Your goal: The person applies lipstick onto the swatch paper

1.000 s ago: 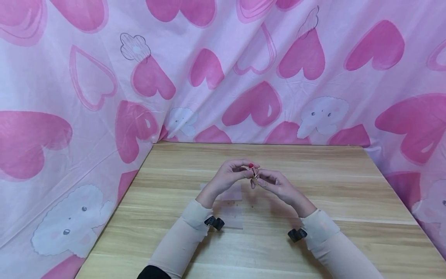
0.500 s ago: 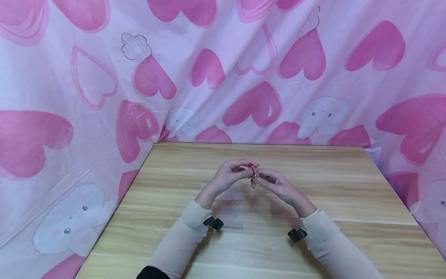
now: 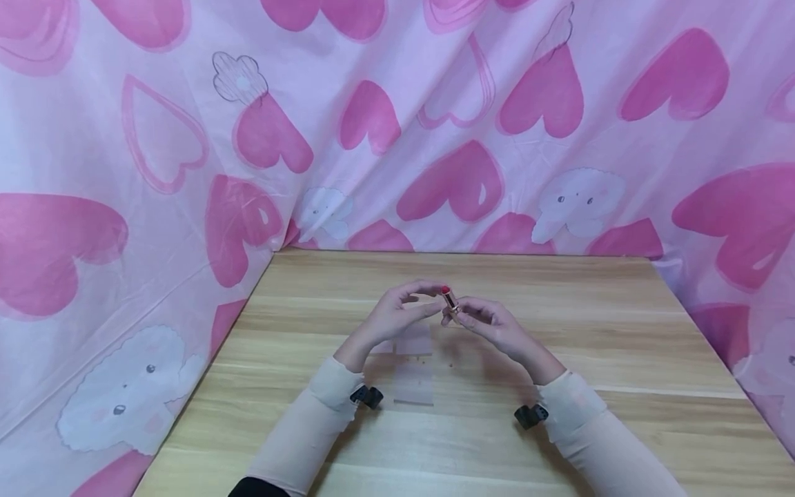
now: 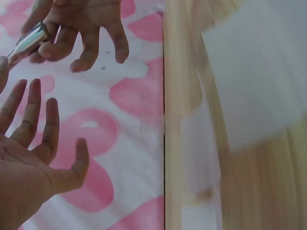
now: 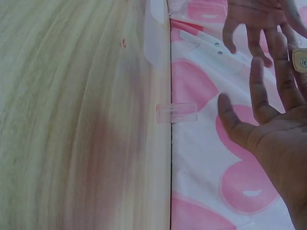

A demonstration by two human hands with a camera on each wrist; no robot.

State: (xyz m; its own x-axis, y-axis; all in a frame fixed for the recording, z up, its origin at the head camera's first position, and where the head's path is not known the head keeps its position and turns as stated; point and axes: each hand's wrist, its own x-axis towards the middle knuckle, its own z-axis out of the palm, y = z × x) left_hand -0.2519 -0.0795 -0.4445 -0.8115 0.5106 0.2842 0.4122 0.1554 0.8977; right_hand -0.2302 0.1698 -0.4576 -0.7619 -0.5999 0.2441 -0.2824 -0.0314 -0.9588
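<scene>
A lipstick with a red tip and a shiny gold-toned tube (image 3: 450, 299) is held above the table, tilted, red end up and to the left. My right hand (image 3: 492, 323) pinches its lower end between thumb and fingers. The flat base of the lipstick, with a small label (image 5: 301, 61), faces the right wrist camera. To the left is my left hand (image 3: 397, 314), its fingers stretched out and parted. One fingertip lies close to the red tip; whether it touches cannot be made out. In the left wrist view my left hand (image 4: 29, 172) shows its spread fingers below the lipstick (image 4: 29, 42).
Pale thin sheets, one nearer (image 3: 413, 388) and one farther (image 3: 415, 341), lie on the wooden table (image 3: 559, 449) below the hands. Tiny crumb-like specks lie around them. A pink heart-patterned curtain (image 3: 366, 186) closes off the back and sides.
My left hand has loosened from the lipstick and drawn slightly left, uncovering more of its tube. The right hand keeps its pinch almost in place. The head view has shifted a little.
</scene>
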